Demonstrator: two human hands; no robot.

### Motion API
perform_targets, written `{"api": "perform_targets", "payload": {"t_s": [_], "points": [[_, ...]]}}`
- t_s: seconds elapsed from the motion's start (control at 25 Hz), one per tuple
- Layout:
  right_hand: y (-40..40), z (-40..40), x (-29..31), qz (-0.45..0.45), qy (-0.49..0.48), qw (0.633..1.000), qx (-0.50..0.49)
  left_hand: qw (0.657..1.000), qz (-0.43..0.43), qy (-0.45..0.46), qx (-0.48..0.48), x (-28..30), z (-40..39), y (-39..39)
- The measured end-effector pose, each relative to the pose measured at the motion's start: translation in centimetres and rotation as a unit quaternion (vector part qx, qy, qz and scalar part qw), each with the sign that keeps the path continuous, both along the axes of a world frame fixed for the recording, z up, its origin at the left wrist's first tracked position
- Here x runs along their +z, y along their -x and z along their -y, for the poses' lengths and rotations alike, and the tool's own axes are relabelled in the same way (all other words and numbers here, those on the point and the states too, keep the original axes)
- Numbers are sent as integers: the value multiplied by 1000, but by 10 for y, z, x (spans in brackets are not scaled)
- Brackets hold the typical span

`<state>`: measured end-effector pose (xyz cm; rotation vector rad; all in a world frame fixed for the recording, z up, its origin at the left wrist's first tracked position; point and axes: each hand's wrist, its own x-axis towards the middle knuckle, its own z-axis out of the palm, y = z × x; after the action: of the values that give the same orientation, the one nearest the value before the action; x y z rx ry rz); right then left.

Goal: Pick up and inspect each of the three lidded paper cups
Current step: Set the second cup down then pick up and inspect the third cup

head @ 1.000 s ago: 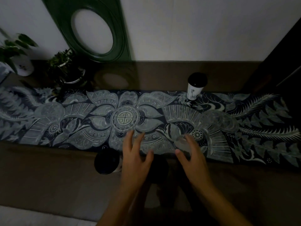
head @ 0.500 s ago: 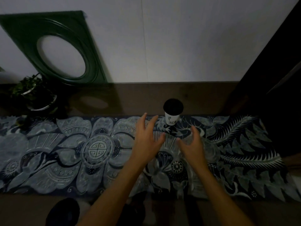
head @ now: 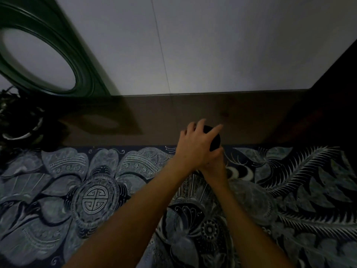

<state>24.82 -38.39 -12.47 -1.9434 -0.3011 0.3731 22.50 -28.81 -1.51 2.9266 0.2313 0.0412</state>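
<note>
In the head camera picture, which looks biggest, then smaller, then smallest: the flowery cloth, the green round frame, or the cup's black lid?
1. Flowery cloth
2. Green round frame, partly cut off
3. Black lid, mostly hidden by the left hand

Paper cup [head: 214,141], black lid showing, mostly hidden — at runner's far edge

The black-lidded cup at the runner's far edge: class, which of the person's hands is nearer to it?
Neither clearly; both touch it. The left hand lies over the black-lidded cup with fingers draped on the lid; the right hand is lower, against its near side, mostly hidden by the left.
</note>
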Motion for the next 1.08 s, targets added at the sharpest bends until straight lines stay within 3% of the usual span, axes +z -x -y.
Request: {"api": "perform_targets", "payload": {"t_s": [0.12, 0.16, 0.28, 0.4, 0.52, 0.68, 0.8, 0.92, 1.08], "points": [[-3, -14, -5, 78, 168, 982, 26, 998, -7, 48, 25, -2, -2, 3], [-4, -14, -4, 82, 178, 980, 41, 997, -3, 63, 35, 1, -2, 4], [0, 3, 16, -3, 1, 998, 62, 989, 1, 129, 71, 17, -7, 17], [21, 37, 51, -1, -40, 993, 111, 965, 5, 235, 115, 46, -6, 47], [52, 80, 102, 63, -18, 987, 149, 921, 36, 363, 134, 86, 7, 94], [99, 134, 186, 187, 56, 961, 196, 832, 95, 506, 205, 135, 43, 165], [129, 167, 244, 304, 119, 914, 242, 802, 139, 545, 203, 158, 74, 207], [155, 196, 285, 383, 111, 875, 274, 780, 168, 575, 179, 176, 101, 239], [199, 227, 310, 364, 91, 875, 306, 729, 215, 619, 196, 189, 138, 277]]}}
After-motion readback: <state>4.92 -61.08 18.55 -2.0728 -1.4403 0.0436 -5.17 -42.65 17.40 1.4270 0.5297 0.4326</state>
